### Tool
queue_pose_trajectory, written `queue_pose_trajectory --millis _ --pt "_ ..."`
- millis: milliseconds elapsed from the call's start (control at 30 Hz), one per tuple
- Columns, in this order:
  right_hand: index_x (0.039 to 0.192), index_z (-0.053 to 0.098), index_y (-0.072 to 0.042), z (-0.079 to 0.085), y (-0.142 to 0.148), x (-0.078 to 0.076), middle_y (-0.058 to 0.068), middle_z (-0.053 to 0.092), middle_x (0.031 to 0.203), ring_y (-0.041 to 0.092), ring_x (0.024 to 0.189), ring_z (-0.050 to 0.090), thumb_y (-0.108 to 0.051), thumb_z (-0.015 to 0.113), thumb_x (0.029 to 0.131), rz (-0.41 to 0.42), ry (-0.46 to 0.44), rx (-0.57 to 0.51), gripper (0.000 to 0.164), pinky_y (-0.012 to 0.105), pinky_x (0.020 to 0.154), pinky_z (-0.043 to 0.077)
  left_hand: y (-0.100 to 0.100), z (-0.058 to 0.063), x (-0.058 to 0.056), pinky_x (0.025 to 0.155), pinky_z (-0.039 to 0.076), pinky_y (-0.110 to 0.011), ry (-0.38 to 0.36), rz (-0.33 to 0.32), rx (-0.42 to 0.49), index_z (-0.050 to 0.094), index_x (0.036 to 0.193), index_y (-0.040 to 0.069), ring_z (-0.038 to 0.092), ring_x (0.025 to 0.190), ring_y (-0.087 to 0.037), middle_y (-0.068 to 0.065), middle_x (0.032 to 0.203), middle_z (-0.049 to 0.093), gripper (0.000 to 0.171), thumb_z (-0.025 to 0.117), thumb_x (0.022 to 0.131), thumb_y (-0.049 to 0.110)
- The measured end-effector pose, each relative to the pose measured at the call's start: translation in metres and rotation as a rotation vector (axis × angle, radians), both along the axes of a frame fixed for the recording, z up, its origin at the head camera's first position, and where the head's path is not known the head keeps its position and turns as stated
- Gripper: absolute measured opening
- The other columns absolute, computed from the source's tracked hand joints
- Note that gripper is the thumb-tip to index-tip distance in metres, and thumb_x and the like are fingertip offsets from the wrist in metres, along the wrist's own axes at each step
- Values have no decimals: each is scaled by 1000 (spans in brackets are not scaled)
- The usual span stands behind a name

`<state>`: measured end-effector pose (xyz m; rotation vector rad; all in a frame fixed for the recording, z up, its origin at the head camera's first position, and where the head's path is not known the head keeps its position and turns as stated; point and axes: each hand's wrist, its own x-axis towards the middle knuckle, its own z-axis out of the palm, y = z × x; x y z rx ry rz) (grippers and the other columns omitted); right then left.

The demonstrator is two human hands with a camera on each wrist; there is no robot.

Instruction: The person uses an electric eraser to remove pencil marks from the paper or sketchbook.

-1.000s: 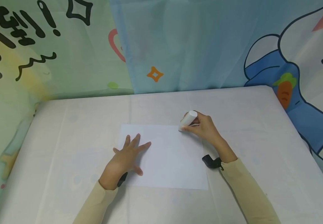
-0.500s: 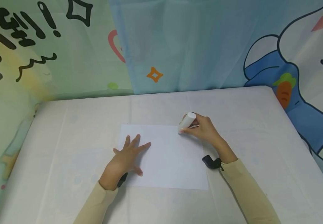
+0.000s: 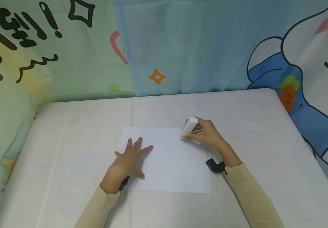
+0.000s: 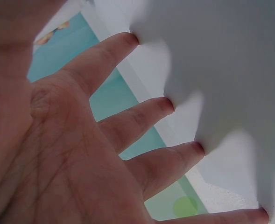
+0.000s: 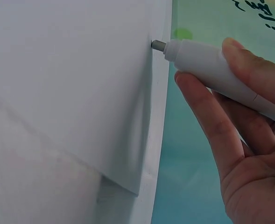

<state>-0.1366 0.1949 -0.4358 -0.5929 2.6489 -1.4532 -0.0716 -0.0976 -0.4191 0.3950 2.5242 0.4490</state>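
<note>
A white sheet of paper (image 3: 169, 164) lies on the white-covered table. My left hand (image 3: 128, 161) is spread over its left part; in the left wrist view the straight fingertips (image 4: 167, 103) press on the sheet. Near the paper's upper right, my right hand (image 3: 207, 133) grips a thick white pen (image 3: 190, 125), tilted, its lower end at the sheet. In the right wrist view, the thumb and fingers hold the pen's barrel (image 5: 207, 63), and its narrow grey tip (image 5: 158, 45) meets the paper. No mark on the sheet can be made out.
The white tablecloth (image 3: 84, 133) reaches to a printed cloth backdrop (image 3: 195, 47) behind and at both sides. Black wrist straps with mounts, such as the right one (image 3: 215, 165), sit at the sleeve ends.
My right hand has drawn the pen a short way down the sheet, toward me and slightly left. The left hand and the paper have stayed in place.
</note>
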Motion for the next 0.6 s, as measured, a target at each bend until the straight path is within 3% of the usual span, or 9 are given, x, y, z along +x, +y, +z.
queue_pose_trajectory --millis 600 --pt "103 65 8 -2 4 0 23 70 97 33 82 70 5 84 69 81 30 11 39 26 67 57 0 0 -1 93 21 -83 -5 5 -2 40 150 25 4 147 -46 -15 162 15 104 93 60 22"
